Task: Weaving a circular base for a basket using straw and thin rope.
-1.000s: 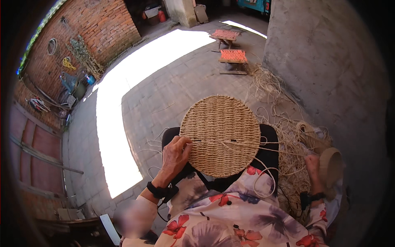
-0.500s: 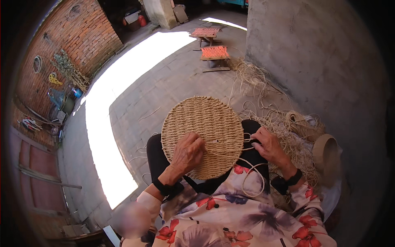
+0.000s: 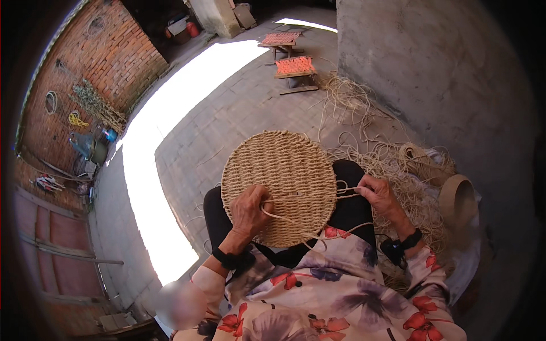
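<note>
Here's the round woven panel (image 3: 284, 162), lying across the lap over the dark trousers (image 3: 350, 173). The left hand (image 3: 249, 213) sits on its face, left of centre, fingers bunched narrow on the cord (image 3: 347, 196), a loop standing out by the thumb. And just past the right rim, the right hand (image 3: 380, 196) has it pinched between thumb and forefinger! Beyond the right knee sprawls a tangled cord heap (image 3: 392, 170).

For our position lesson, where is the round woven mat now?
Near the middle of the head view, the round woven mat is over the knees, the left hand at its lower left, the right hand past its right edge.
</note>
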Demonstrator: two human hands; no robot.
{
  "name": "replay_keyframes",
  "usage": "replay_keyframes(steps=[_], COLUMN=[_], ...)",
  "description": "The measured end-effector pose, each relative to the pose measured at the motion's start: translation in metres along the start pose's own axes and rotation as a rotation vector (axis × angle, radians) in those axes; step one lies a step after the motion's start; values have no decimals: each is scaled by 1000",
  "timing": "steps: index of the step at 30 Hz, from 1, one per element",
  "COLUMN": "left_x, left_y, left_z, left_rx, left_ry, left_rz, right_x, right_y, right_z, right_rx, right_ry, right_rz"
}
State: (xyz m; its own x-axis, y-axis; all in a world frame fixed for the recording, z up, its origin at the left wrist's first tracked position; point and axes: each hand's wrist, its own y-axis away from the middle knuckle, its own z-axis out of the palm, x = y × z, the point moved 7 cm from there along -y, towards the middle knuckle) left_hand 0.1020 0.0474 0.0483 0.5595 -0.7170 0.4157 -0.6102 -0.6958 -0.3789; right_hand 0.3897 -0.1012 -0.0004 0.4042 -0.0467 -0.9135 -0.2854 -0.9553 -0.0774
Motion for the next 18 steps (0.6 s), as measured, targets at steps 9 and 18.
replay_keyframes(steps=[9,18], left_x=[-4,-5], left_y=[6,4], left_z=[-3,-1], left_rx=[14,11], left_ry=[62,41], left_rz=[15,-109], right_x=[106,58], right_y=[50,8], right_z=[-162,-103], right_rx=[207,171], right_ry=[149,421], right_rz=[252,-3])
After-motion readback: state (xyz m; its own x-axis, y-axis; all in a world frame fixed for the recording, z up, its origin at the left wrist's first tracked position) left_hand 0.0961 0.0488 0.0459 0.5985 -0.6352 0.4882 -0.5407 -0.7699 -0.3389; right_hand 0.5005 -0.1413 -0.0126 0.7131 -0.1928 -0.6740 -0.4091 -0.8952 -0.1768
